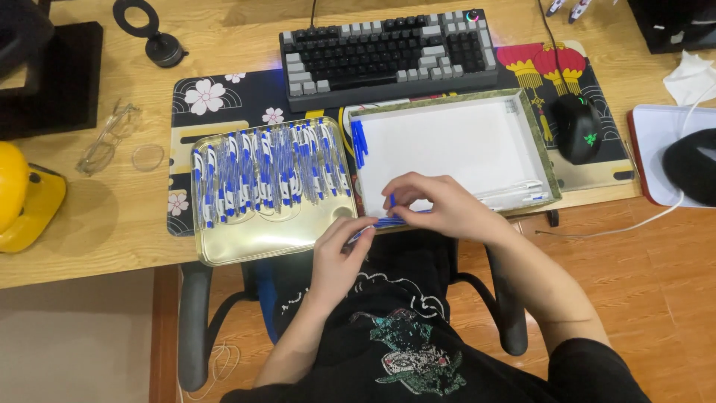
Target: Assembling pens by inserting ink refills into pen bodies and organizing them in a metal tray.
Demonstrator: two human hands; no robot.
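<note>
My left hand (339, 254) and my right hand (440, 205) meet at the desk's front edge and together hold a blue and clear pen (384, 222). The left hand pinches its near end, the right hand covers the other end. A gold metal tray (253, 239) to the left carries several white and blue pens (265, 175) laid side by side. A white shallow box (447, 142) with a green rim sits in front of my right hand. A few blue pen caps (359, 142) lie along its left wall, and a few clear pen parts (522, 190) rest in its near right corner.
A dark keyboard (388, 52) stands behind the box on a black flowered desk mat (224, 97). A black mouse (576, 127) sits at the right. Clear glasses (108, 138) and a yellow object (22, 198) lie at the left. Chair armrests (194, 321) flank my lap.
</note>
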